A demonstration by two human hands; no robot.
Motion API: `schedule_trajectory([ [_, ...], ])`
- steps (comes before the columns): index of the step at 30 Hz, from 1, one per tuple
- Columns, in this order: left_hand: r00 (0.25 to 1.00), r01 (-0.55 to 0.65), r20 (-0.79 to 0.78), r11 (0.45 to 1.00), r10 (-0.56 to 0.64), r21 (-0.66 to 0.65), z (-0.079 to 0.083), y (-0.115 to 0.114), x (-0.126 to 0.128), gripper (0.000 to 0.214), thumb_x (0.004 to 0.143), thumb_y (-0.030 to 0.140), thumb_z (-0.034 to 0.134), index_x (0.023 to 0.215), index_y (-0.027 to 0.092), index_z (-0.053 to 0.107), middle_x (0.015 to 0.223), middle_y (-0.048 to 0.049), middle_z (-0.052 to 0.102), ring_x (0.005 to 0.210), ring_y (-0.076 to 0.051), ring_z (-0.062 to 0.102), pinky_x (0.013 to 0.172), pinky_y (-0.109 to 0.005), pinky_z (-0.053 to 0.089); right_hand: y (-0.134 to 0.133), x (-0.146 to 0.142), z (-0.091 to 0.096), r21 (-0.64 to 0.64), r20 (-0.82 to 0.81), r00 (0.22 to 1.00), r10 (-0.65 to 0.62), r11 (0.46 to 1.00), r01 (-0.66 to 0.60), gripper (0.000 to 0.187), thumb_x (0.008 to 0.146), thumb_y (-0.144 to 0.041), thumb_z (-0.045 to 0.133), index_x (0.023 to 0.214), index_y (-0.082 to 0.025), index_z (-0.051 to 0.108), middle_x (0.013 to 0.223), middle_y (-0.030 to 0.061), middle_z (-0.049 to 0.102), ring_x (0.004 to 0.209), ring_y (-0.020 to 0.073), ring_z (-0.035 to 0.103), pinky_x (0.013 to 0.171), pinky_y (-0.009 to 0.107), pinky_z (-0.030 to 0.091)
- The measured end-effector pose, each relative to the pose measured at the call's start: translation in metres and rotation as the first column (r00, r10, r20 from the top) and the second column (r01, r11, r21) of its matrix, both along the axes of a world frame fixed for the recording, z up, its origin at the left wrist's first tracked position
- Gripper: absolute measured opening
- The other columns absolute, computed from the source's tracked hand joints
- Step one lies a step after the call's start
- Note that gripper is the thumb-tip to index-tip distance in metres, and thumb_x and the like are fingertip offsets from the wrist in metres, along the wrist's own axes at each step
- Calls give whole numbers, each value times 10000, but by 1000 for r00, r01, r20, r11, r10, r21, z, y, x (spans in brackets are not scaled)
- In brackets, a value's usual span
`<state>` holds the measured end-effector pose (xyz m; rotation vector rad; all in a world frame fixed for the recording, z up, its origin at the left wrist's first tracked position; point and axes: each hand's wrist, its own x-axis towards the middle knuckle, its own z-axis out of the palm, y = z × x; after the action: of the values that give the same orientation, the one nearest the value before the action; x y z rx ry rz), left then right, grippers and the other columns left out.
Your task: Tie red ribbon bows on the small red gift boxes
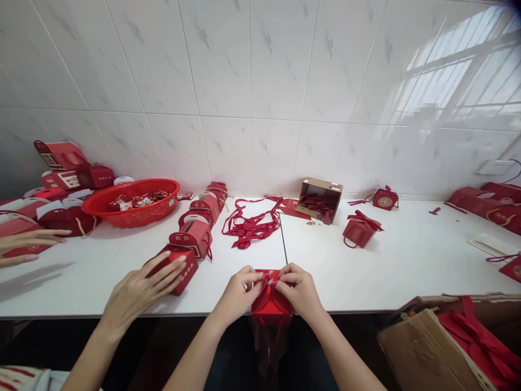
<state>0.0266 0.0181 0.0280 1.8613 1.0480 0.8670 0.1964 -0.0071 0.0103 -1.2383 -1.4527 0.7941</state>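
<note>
Red box (280, 307), one, small, folded card by its look: at the near edge of the table (325, 277), directly in front of me, between my two hands. Its lower part fades into the dark past the edge, and I cannot tell how it is supported there.

Ribbon (265, 281), one, dark red: across the top of the box, gathered at the middle.

Left hand (239, 290), mine: thumb and forefinger pinching the ribbon from the left.

Right hand (302, 287), mine: thumb and fingertips pinching the ribbon from the right, close to the left.

Handling, my judgement: box light, walls stiff but easily dented, best held by the flat sides low down; the curved top flaps would likely buckle under pressure. Ribbon soft, limp, probably slippery; best taken near the middle, between thumb and fingertip.

Beyond my hands: loose ribbon (252, 231), one tangled heap; cardboard box (338, 203), tipped on its side, dark red strips within; tied box (360, 232), one, bow on top.

To the left: a co-worker's hand (136, 293), fingers spread over a dark red box (189, 277).
</note>
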Motion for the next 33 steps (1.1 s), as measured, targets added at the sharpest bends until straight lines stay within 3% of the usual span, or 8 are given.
schedule_trajectory([
  [3, 993, -107, -25, 979, 113, 173, -14, -9, 11, 231, 804, 314, 481, 815, 302, 712, 856, -53, 531, 684, -169, 532, 611, -311, 476, -1, -5, 3, -74, 21, 999, 36, 997, -34, 135, 704, -255, 673, 587, -189, 691, 722, 22, 564, 659, 133, 538, 630, 265, 423],
  [7, 989, -132, -23, 935, 148, 329, -24, -14, 15, 299, 844, 266, 413, 906, 312, 701, 944, -71, 521, 711, -175, 539, 624, -322, 494, -1, -4, 8, -115, 68, 997, 48, 993, -40, 109, 673, -164, 612, 566, -179, 629, 729, 10, 558, 633, 117, 511, 610, 254, 411],
  [10, 993, -42, -83, 916, 81, 398, -22, -12, 11, 315, 873, 266, 393, 908, 296, 705, 987, -72, 538, 674, -159, 524, 614, -316, 484, 1, -1, 10, -143, 102, 993, 63, 989, -48, 80, 624, -131, 585, 563, -178, 561, 713, -9, 532, 609, 105, 493, 573, 235, 398],
  [14, 981, 163, -162, 908, -107, 386, -13, -3, 2, 304, 886, 198, 414, 904, 259, 711, 1030, -66, 552, 788, -155, 557, 721, -301, 494, 4, 4, 10, -173, 161, 976, 146, 978, -118, 67, 592, -138, 592, 569, -175, 541, 769, -9, 528, 606, 93, 490, 560, 224, 393],
  [20, 972, 232, -125, 893, -199, 384, -9, 12, 0, 234, 842, 146, 510, 875, 241, 721, 997, -64, 579, 850, -142, 568, 769, -292, 495, 8, 11, 12, -154, 144, 964, 224, 967, -201, 52, 587, -128, 607, 609, -174, 612, 839, 11, 539, 646, 101, 529, 609, 234, 443],
  [24, 987, 158, -36, 901, -158, 404, -15, 13, 4, 195, 800, 122, 547, 797, 217, 717, 891, -50, 600, 799, -135, 582, 705, -263, 498, 8, 13, 14, -145, 135, 963, 233, 966, -214, 57, 607, -138, 626, 632, -180, 657, 882, 29, 557, 717, 124, 572, 672, 250, 472],
  [29, 1000, -10, -15, 919, 17, 395, -15, 11, -5, 148, 753, 105, 529, 765, 190, 650, 861, -40, 593, 743, -132, 575, 642, -252, 490, 2, 21, 15, -71, 264, 956, 125, 991, -110, 88, 626, -112, 590, 592, -188, 617, 912, 38, 567, 831, 157, 574, 779, 294, 456],
  [33, 984, -108, -88, 917, 153, 383, -11, 17, -16, 105, 700, 99, 506, 687, 190, 556, 932, -54, 584, 889, -184, 559, 793, -338, 480, -4, 31, 10, 7, 423, 906, -9, 1000, 6, 74, 650, -133, 576, 622, -201, 578, 956, 46, 575, 995, 222, 530, 907, 407, 376],
])
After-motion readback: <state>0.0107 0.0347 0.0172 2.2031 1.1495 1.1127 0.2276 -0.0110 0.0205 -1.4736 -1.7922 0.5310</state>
